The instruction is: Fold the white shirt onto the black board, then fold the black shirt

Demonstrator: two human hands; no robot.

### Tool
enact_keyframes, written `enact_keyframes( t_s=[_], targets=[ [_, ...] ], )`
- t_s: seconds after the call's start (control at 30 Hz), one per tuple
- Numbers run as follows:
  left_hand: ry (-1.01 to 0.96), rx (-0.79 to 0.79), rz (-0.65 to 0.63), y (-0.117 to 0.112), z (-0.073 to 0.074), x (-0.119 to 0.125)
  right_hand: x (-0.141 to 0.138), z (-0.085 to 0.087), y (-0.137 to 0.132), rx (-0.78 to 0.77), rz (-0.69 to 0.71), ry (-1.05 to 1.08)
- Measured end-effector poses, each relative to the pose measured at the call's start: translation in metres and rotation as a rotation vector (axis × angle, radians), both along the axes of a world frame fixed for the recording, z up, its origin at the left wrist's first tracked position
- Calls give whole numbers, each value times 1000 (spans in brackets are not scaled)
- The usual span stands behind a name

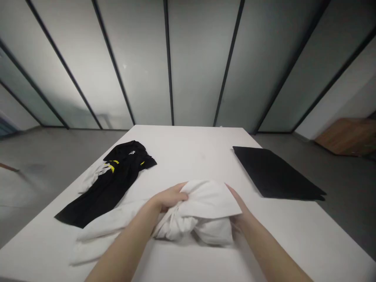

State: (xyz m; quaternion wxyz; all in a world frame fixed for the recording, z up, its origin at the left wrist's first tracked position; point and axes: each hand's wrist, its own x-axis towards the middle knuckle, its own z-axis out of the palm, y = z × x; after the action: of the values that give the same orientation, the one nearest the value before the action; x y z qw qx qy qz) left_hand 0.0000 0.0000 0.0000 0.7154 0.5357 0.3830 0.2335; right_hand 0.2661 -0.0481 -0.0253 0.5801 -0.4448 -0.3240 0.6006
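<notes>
A white garment (pixel 207 199) lies bunched near the table's front, its kind hard to make out. Two long, flat parts of it stretch left under my left forearm. My left hand (pixel 172 196) grips its upper left side, thumb on top and the other fingers mostly buried in the cloth. At the right end, my right hand (pixel 239 207) holds the garment's edge from the outside; most of its fingers are hidden behind the fabric. Left of my hands lies a black short-sleeved garment (pixel 117 178) with yellow and white marks, spread out at a slant.
Everything rests on a white table (pixel 188 152). A black flat board or folder (pixel 276 174) lies at its right edge. More white cloth (pixel 93 177) shows beside the black garment. Frosted glass panels (pixel 199 62) stand behind, and a wooden piece (pixel 346 135) is at the far right.
</notes>
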Motion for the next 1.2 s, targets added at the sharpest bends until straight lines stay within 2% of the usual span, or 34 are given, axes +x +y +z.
enact_keyframes(
  t_s=[0.13,0.2,0.23,0.3,0.37,0.43,0.5,0.57,0.63,0.67,0.7,0.8,0.87,0.93,1.0,1.07,1.13,1.2],
  targets=[
    [-185,-6,506,21,-7,-5,21,13,23,-28,-176,245],
    [-316,8,699,29,-11,-5,22,15,26,-37,-134,327],
    [-381,6,745,31,-13,-5,18,14,25,-46,-63,333],
    [-470,3,748,31,-16,-3,4,10,17,-59,127,277],
    [-446,45,656,28,-17,-1,-12,6,7,-46,297,165],
    [-316,139,487,21,-13,0,-23,1,-2,-10,366,32],
    [-190,193,248,13,-7,1,-26,-1,-6,-21,366,-70],
    [-173,114,11,6,-1,-1,-22,0,-6,-113,385,-83],
    [-227,-45,-96,4,2,-6,-9,5,-2,-214,412,-20],
    [-254,-110,-70,5,3,-10,0,9,2,-241,413,25],
    [-277,-149,9,8,2,-15,11,12,6,-248,402,71],
    [-372,-187,382,25,1,-34,52,21,21,-190,286,187],
    [-481,-197,608,39,4,-47,76,23,30,-98,141,222],
    [-586,-135,823,50,8,-56,85,22,36,-10,3,254],
    [-649,-50,1005,56,10,-59,76,18,38,23,-67,280],
    [-656,-62,1034,56,10,-55,53,13,34,-34,-54,267],
    [-617,-160,907,52,8,-46,27,8,26,-153,17,195],
    [-541,-280,745,46,4,-38,8,4,17,-195,121,124]
  ],
)
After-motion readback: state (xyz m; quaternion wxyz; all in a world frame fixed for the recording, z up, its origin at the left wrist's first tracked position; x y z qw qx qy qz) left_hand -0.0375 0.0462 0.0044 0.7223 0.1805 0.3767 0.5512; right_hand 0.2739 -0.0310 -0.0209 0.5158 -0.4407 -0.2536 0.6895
